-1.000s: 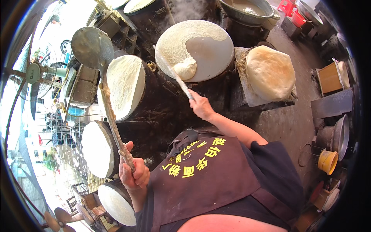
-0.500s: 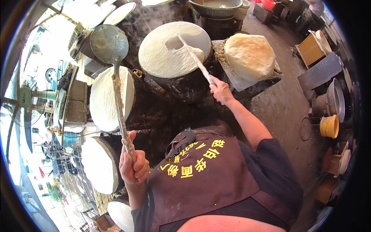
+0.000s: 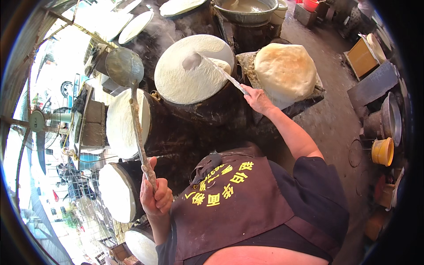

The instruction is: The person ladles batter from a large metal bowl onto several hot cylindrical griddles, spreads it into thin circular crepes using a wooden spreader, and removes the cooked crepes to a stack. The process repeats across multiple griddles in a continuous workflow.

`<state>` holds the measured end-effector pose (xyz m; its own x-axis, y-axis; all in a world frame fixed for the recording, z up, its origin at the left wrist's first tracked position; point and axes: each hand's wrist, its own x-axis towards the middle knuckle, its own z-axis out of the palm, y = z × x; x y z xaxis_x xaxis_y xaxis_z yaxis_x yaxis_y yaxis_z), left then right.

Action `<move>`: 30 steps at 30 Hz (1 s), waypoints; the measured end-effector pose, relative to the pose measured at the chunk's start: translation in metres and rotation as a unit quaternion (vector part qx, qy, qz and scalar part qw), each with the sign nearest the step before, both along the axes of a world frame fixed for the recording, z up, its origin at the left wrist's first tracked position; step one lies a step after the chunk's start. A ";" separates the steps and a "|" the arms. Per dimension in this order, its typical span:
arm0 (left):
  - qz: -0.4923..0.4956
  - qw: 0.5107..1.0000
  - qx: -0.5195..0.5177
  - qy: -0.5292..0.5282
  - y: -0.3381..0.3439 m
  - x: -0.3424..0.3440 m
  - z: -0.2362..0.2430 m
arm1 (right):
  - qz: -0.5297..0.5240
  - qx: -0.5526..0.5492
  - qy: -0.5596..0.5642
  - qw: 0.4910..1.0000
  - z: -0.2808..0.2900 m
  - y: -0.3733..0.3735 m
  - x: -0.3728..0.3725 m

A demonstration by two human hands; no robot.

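Observation:
My left hand (image 3: pixel 157 196) is closed around the batter-crusted handle of a big round ladle (image 3: pixel 125 66), bowl raised at the upper left. With my right hand (image 3: pixel 259 100) I grip a pale, batter-coated long-handled spreader (image 3: pixel 229 78). It reaches onto a round griddle (image 3: pixel 180 81) covered with creamy batter. The spreader's far end meets a smooth greyish patch; its exact shape is blurred. Beside that end lies a raised lump of batter (image 3: pixel 220 65). Right of the griddle, near my right hand, large browned flatbreads (image 3: pixel 285 70) rest on a board.
More batter-covered griddles (image 3: pixel 126 123) (image 3: pixel 117 193) line the left side. A wide metal basin (image 3: pixel 247 17) of liquid batter stands at the back, steam rising nearby. A fan (image 3: pixel 37 120) is far left. A yellow bucket (image 3: pixel 382 151) and a metal pan (image 3: pixel 391 118) are at right.
My right hand has shifted slightly right and nearer with the spreader. Batter covers more of the griddle's right side. The view has tilted a little; my left hand still holds the ladle raised.

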<state>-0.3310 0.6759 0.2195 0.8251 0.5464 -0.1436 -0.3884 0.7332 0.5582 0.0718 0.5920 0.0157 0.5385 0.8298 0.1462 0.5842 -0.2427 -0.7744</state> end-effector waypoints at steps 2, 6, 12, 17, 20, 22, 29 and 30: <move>0.000 1.000 0.000 -0.002 -0.005 0.011 0.001 | 0.032 -0.007 -0.013 0.999 -0.003 -0.003 -0.001; 0.009 1.000 0.003 0.008 -0.009 0.035 0.002 | 0.115 0.004 -0.070 0.991 -0.018 -0.025 0.021; 0.006 1.000 -0.009 0.007 -0.016 0.072 0.005 | 0.060 -0.027 -0.106 0.992 -0.015 0.028 0.088; 0.019 0.999 0.000 0.040 -0.019 0.086 0.006 | 0.133 -0.044 -0.123 0.982 -0.012 0.022 0.095; 0.031 0.998 0.000 0.062 -0.021 0.094 0.008 | 0.110 -0.039 -0.119 0.986 -0.025 0.033 0.119; 0.035 0.997 -0.006 0.063 -0.024 0.100 0.011 | 0.106 0.010 -0.126 0.986 -0.033 0.064 0.140; 0.026 0.998 -0.027 0.051 -0.023 0.108 0.009 | 0.062 -0.087 -0.011 0.994 0.016 0.108 0.127; 0.026 0.998 -0.025 0.060 -0.022 0.106 0.009 | 0.074 0.016 0.002 0.997 0.002 0.096 0.114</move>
